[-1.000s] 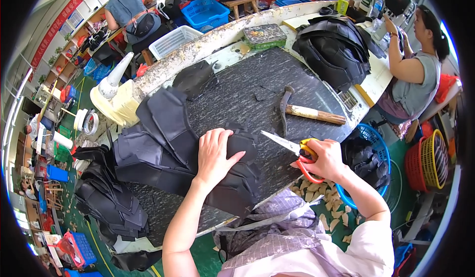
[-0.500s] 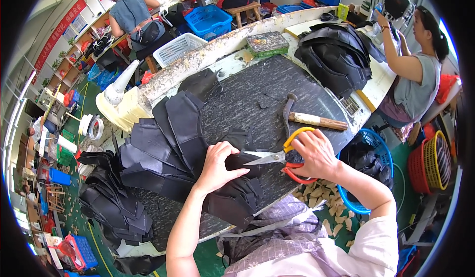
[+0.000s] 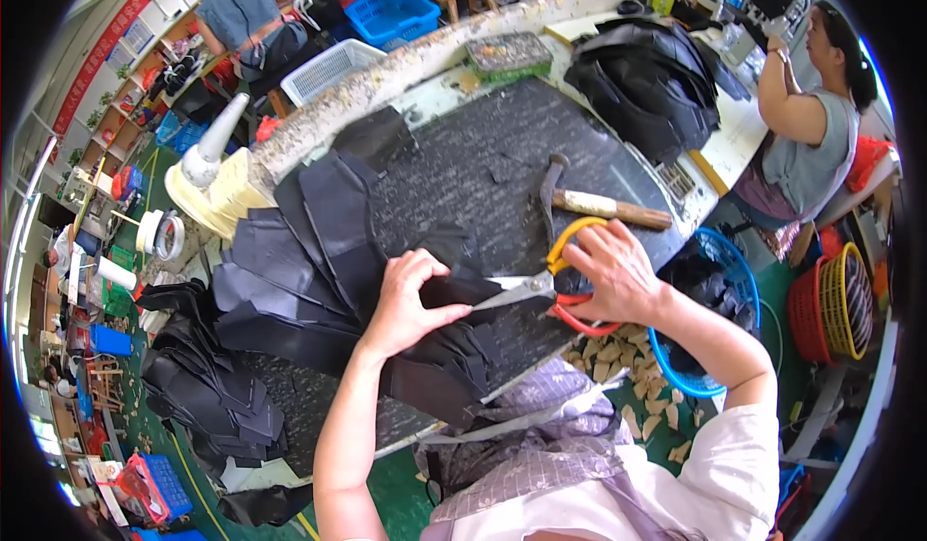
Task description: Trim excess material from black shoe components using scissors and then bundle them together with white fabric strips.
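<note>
My right hand grips a pair of scissors with one yellow and one red handle loop. Their blades are spread, pointing left at the edge of a black leather-like piece. That piece sits between the thumb and fingers of my left hand, which pinches it; part of the grip is hidden. Under and beside my left wrist lie more black cut pieces. A fanned row of black pieces spreads to the left of that hand. Just beyond the scissors rests a hammer with a wooden handle.
The dark work board holds these things. Black pieces are heaped at the lower left and far right. A grey cone-shaped horn stands at left. A blue basket sits right of me. A co-worker sits at far right.
The view has shifted a little, so the bench appears further left and up. The scissor blades look wider apart, their tips now at the black piece. Both hands keep their holds.
</note>
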Tool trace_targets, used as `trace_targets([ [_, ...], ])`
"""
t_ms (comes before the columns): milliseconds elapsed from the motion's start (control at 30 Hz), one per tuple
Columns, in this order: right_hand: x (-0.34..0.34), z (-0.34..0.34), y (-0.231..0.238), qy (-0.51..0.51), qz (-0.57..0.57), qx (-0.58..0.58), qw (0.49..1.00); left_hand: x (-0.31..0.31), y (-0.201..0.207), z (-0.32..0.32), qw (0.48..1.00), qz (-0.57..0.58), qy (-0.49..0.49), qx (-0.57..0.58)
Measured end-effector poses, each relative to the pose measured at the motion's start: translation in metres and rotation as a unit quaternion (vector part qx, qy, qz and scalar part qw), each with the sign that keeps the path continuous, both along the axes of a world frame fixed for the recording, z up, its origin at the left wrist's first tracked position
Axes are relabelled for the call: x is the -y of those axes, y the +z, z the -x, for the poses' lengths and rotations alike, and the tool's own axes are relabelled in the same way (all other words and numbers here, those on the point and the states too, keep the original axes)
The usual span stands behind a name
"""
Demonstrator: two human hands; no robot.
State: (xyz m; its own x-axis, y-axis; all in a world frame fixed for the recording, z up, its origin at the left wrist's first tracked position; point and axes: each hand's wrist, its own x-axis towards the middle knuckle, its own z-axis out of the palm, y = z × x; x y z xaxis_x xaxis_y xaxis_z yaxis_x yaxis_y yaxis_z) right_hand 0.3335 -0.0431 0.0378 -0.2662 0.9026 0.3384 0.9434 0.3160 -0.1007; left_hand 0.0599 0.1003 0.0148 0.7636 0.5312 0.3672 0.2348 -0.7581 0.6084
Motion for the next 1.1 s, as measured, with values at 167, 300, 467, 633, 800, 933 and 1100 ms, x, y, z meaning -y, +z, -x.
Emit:
trace_targets([
  [167,0.000,0.007,-0.007,-0.004,0.005,0.001,1.000,0.002,-0.002,0.002,0.999,0.029,0.017,-0.007],
  [300,0.001,0.014,-0.020,-0.013,-0.016,0.007,1.000,0.004,-0.005,0.001,0.998,0.055,0.019,-0.004],
  [467,0.012,0.011,-0.028,-0.014,0.008,-0.008,1.000,0.007,-0.004,0.001,0.998,0.057,0.017,-0.012],
  [633,0.002,0.021,-0.016,-0.040,0.017,-0.009,0.999,0.007,-0.004,0.002,0.997,0.063,0.037,0.002],
  [800,-0.009,0.032,-0.010,-0.043,0.003,0.012,0.999,0.007,-0.003,-0.001,0.998,0.048,0.028,0.002],
  [933,-0.012,0.030,-0.010,-0.024,-0.009,0.014,1.000,0.005,-0.005,0.000,0.998,0.049,0.033,0.000],
  [1100,-0.002,0.020,-0.024,-0.050,0.058,-0.085,0.993,0.008,-0.001,-0.002,0.998,0.040,0.040,-0.018],
])
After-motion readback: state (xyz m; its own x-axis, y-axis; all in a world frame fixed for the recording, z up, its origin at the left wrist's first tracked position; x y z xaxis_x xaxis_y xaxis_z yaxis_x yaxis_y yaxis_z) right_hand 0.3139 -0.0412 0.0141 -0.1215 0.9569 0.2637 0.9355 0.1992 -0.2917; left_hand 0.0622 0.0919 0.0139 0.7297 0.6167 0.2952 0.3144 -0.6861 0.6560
